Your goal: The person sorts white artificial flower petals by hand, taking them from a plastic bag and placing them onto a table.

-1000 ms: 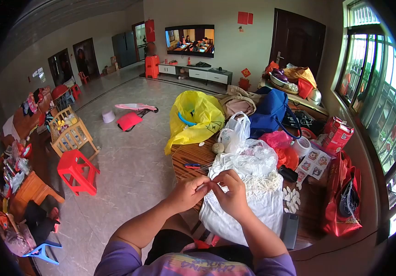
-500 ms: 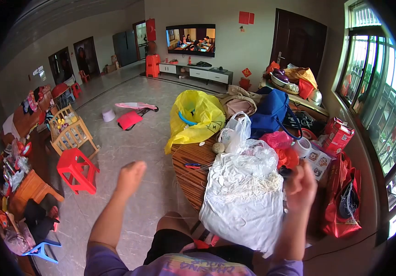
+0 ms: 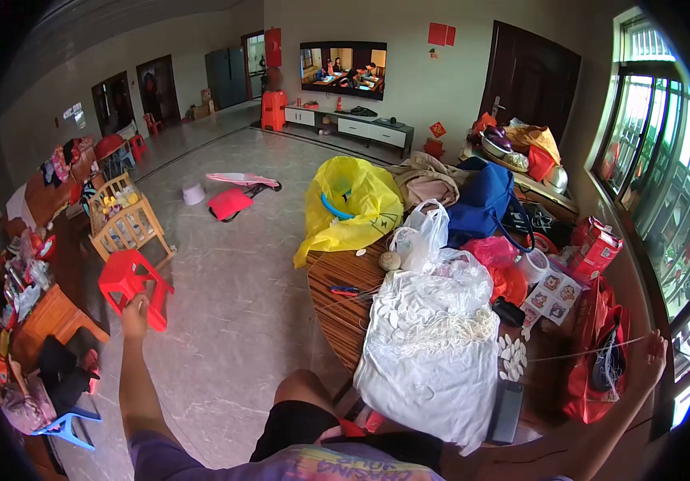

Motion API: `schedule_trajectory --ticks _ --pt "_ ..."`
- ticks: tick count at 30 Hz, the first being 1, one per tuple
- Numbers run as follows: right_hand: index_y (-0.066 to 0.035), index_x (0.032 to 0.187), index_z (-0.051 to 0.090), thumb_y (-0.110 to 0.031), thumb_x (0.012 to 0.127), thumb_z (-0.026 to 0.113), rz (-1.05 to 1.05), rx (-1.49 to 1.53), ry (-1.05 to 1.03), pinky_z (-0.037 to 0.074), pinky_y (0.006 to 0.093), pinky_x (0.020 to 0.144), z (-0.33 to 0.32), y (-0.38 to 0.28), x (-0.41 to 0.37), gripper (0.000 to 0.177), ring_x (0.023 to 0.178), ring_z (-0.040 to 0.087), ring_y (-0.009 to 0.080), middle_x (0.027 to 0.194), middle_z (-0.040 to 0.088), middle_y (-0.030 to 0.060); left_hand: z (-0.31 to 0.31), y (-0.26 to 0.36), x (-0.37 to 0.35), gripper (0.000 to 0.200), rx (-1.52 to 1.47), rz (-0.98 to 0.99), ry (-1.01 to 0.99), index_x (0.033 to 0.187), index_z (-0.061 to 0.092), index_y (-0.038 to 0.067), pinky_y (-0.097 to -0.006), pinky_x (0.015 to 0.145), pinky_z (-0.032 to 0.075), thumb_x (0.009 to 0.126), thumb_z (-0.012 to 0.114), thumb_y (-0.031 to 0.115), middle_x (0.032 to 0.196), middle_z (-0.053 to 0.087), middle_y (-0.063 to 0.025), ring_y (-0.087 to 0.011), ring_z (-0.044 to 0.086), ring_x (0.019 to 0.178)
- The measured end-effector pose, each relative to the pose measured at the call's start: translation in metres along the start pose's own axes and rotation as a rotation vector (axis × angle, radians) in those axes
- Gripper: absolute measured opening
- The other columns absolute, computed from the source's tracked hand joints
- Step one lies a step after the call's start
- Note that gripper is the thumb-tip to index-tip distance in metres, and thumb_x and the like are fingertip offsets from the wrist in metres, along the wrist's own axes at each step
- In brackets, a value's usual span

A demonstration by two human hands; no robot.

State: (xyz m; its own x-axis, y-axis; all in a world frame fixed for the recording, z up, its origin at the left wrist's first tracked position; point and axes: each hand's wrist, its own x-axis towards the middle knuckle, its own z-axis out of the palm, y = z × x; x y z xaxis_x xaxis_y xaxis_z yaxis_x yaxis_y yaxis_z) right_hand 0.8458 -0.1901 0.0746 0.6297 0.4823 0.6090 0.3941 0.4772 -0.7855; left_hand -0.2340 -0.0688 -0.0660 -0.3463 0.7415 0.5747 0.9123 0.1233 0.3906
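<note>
My left hand is raised out to the left with its fingers closed; whatever it may hold is too small to make out. Far to the right, my right hand pinches a thin white string that runs leftward over the table. On the wooden table lies a white cloth bearing a bundle of white cords and several flat white oval pieces. More white oval pieces lie beside the cloth, above a dark grey flat block. Small red-and-blue pliers rest near the table's left edge.
A yellow plastic bag, clear plastic bags and a blue bag crowd the table's far side. A red bag stands at the right by the window. A red stool and a wooden crib stand on the floor left.
Both hands have swung outward and apart, the left one left and lower, the right one right and lower. The string at my right hand now shows. The view has shifted slightly.
</note>
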Motion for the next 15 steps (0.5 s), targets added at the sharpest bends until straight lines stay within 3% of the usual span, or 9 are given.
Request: schedule_trajectory --ticks 3,5,7,8,10,11,15 --pt "0.01 0.111 0.041 -0.001 0.085 0.043 -0.038 -0.078 0.083 0.039 0.0251 0.092 0.011 -0.023 -0.013 0.029 0.104 0.048 0.0179 0.108 0.05 0.0143 0.009 -0.011 0.001 0.012 -0.18 -0.037 0.02 0.084 0.055 0.002 -0.0367 0.061 0.044 0.079 0.054 0.013 0.075 0.057 -0.015 -0.0312 0.057 0.069" --pt "0.011 0.115 0.038 -0.002 0.085 0.044 -0.221 -0.305 0.087 0.038 0.0257 0.094 0.025 -0.034 -0.024 0.034 0.106 0.047 0.0185 0.112 0.047 0.0147 0.009 -0.003 0.003 0.012 -0.313 -0.065 0.051 0.083 0.055 0.002 -0.0326 0.057 0.042 0.079 0.055 0.013 0.072 0.054 -0.0106 -0.0233 0.054 0.063" --pt "0.01 0.118 0.034 -0.001 0.084 0.045 -0.142 -0.079 0.122 0.036 0.026 0.095 0.033 -0.05 -0.026 0.037 0.107 0.045 0.0188 0.114 0.046 0.0151 0.009 0.015 0.004 0.012 -0.397 -0.094 0.081 0.082 0.055 0.002 -0.0256 0.049 0.039 0.08 0.056 0.014 0.067 0.05 -0.0039 -0.0112 0.048 0.056" --pt "0.01 0.12 0.032 0.0 0.083 0.045 -0.101 0.035 0.141 0.035 0.0262 0.096 0.041 -0.06 -0.029 0.04 0.108 0.045 0.019 0.115 0.045 0.0153 0.01 0.009 0.005 0.011 -0.325 0.006 0.087 0.082 0.055 0.002 -0.0256 0.048 0.04 0.081 0.056 0.013 0.07 0.05 -0.0041 -0.0111 0.048 0.057" --pt "0.01 0.12 0.032 0.001 0.083 0.045 -0.172 -0.3 0.183 0.035 0.0261 0.096 0.068 -0.081 -0.043 0.04 0.109 0.045 0.0194 0.116 0.044 0.0155 0.013 0.001 0.012 0.009 -0.183 0.208 0.097 0.082 0.054 0.002 -0.0254 0.048 0.04 0.081 0.055 0.011 0.074 0.05 -0.0043 -0.0108 0.049 0.06" --pt "0.01 0.12 0.031 0.002 0.083 0.045 -0.206 -0.469 0.204 0.035 0.0261 0.096 0.076 -0.088 -0.047 0.041 0.109 0.044 0.0197 0.116 0.044 0.0157 0.015 0.002 0.013 0.008 -0.226 0.167 0.121 0.081 0.055 0.001 -0.0258 0.049 0.041 0.08 0.056 0.009 0.075 0.051 -0.0059 -0.0129 0.05 0.06" --pt "0.01 0.119 0.033 0.001 0.083 0.045 -0.322 -0.627 0.135 0.035 0.0256 0.096 0.05 -0.074 -0.039 0.039 0.108 0.045 0.0197 0.115 0.045 0.0152 0.016 0.02 0.012 0.007 -0.356 0.018 0.15 0.079 0.056 0.0 -0.027 0.049 0.044 0.077 0.058 0.006 0.077 0.052 -0.0097 -0.0176 0.053 0.059"
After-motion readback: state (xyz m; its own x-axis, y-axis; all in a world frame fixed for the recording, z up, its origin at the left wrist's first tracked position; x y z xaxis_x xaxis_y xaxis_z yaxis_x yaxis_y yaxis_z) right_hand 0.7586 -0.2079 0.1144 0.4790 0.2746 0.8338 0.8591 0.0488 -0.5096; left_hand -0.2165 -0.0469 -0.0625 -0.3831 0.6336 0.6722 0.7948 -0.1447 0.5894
